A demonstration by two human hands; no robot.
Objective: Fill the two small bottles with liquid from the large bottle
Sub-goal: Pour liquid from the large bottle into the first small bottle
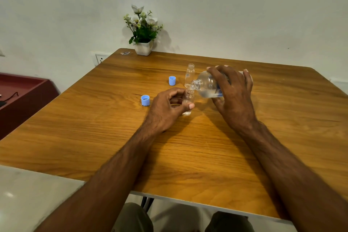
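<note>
two hands work over the worktop (113, 137): left hand (165, 111) pinches the near small bottle (187, 102), right hand (233, 88) grips the tilted large bottle (207, 85), whose stream may overshoot that narrow neck and spill

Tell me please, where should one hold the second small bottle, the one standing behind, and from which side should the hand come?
Probably grip the far small bottle around its straight middle, coming from the left. It stands upright and uncapped, so a side grip keeps the mouth clear. The large bottle and right hand crowd its right side.
</note>
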